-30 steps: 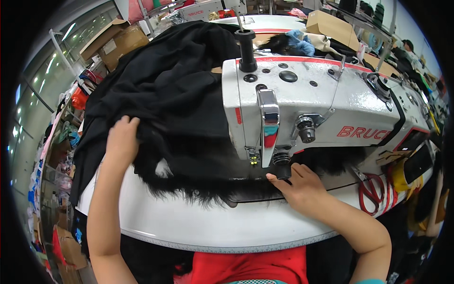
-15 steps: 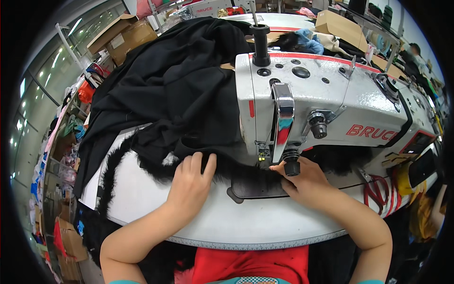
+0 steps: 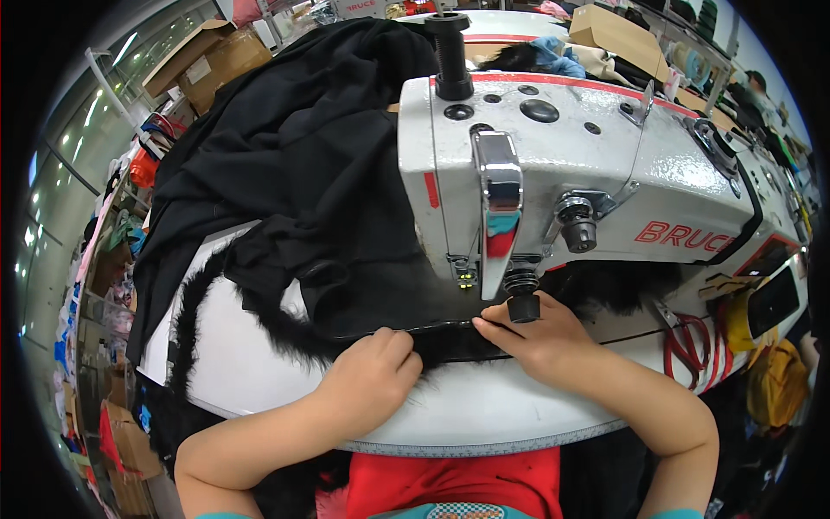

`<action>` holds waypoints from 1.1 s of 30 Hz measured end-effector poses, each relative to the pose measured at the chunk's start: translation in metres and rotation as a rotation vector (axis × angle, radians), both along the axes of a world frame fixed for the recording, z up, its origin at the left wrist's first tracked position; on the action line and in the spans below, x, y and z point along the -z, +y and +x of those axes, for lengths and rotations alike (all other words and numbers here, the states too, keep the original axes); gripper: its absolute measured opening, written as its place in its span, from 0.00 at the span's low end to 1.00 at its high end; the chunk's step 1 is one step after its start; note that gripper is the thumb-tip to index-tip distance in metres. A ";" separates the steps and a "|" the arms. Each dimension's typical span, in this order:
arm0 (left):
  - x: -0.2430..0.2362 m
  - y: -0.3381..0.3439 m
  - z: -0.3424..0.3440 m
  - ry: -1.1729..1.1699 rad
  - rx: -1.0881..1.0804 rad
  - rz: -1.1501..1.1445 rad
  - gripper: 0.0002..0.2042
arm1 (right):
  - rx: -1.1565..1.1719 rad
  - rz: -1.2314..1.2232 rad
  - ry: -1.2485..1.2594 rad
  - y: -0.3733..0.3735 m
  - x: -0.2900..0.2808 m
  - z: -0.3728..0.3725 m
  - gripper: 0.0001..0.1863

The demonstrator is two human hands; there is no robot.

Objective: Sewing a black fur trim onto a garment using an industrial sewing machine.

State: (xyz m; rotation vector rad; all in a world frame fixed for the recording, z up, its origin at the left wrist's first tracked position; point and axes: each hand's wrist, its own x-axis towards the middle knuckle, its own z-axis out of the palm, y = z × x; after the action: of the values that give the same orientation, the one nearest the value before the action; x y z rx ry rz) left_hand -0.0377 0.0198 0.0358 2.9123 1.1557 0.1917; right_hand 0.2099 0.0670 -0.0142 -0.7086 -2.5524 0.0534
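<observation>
My left hand (image 3: 380, 374) is closed on the near edge of a black garment, where a strip of black fur trim (image 3: 290, 333) runs along it. Just right of it, my right hand (image 3: 543, 342) pinches the same edge between thumb and fingers, below the sewing machine's tension knob. Between the hands the edge is stretched fairly straight, with a thin pale line along it. The black cloth (image 3: 285, 164) lies heaped to the left and back. The white sewing machine (image 3: 588, 156) stands over the work; its needle tip cannot be made out.
On the white table (image 3: 467, 406), red-handled scissors (image 3: 687, 342) lie to the right, near a dark phone-like screen (image 3: 772, 301). More black fur (image 3: 618, 285) sits under the machine arm. A measuring tape (image 3: 519, 443) lines the front edge. Cardboard boxes (image 3: 216, 69) stand at the back left.
My left hand has moved right and nearer to me, from lying on the fur to gripping the edge. The garment edge between my hands has come toward me, and my right hand has shifted slightly nearer.
</observation>
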 end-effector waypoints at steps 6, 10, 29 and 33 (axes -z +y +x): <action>0.006 -0.001 -0.009 -0.069 -0.056 0.016 0.17 | -0.084 0.044 -0.061 0.001 -0.004 0.002 0.20; 0.014 0.018 -0.011 -0.098 0.033 0.151 0.19 | -0.001 0.139 -0.054 0.005 -0.004 0.003 0.16; 0.042 0.055 0.025 -0.542 -0.218 -0.029 0.11 | 0.125 -0.038 -0.273 0.029 0.003 0.011 0.04; 0.040 0.055 0.023 -0.561 -0.239 -0.083 0.12 | 0.187 -0.253 -0.129 0.028 0.027 0.006 0.04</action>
State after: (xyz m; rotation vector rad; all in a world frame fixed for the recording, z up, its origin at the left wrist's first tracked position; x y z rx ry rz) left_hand -0.0142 0.0747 -0.0046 2.3894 1.3394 0.8690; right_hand 0.2161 0.0946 -0.0410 -1.0763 -2.6149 0.2813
